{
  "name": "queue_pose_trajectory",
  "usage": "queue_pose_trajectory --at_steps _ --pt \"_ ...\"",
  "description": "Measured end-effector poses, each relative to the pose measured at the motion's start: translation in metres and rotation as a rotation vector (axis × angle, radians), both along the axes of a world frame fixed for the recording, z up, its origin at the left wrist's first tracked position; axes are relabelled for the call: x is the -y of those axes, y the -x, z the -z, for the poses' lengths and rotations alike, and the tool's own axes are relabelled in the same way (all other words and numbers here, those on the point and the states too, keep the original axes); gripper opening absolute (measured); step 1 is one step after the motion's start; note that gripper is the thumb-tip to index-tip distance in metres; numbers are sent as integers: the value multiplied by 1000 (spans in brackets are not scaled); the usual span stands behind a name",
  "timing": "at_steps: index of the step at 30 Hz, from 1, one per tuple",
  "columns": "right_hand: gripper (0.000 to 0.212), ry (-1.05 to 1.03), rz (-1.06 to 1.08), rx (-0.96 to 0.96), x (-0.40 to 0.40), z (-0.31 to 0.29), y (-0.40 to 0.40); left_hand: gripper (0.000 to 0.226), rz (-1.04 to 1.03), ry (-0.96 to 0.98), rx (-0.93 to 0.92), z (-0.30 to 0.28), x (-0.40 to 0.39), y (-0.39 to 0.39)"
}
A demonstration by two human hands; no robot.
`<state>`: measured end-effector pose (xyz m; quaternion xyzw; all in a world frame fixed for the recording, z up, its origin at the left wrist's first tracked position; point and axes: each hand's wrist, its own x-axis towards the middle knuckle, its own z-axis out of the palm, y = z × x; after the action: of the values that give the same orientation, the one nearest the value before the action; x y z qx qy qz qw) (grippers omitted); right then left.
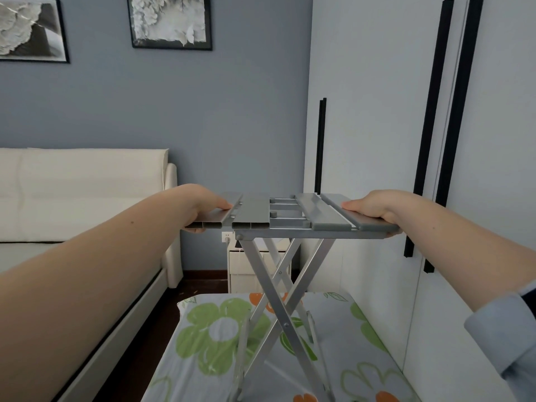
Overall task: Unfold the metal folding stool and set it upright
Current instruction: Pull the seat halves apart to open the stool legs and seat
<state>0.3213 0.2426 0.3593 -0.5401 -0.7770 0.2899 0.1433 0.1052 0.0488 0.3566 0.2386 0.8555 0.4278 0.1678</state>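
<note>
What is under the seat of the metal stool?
Under the stool seat, crossed metal legs reach down to a flowered cloth. Left hand and right hand grip its ends. The feet are barely visible, so contact is unclear.

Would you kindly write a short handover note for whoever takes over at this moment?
Left hand: gripping the left edge of the stool's seat.
Right hand: gripping the right edge.
Stool: seat slats level, crossed legs spread, standing over the floral-covered surface; whether the feet bear on it cannot be seen.
Done: the stool looks unfolded.
Left: probably confirm it stands firm, then let go.
</note>
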Motion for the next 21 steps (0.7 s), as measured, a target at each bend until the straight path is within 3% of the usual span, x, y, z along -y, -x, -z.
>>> queue_pose_trajectory --at_steps 21 --pt "40 35 13 -48 4 5 4 27 -16 37 -31 6 -4 4"
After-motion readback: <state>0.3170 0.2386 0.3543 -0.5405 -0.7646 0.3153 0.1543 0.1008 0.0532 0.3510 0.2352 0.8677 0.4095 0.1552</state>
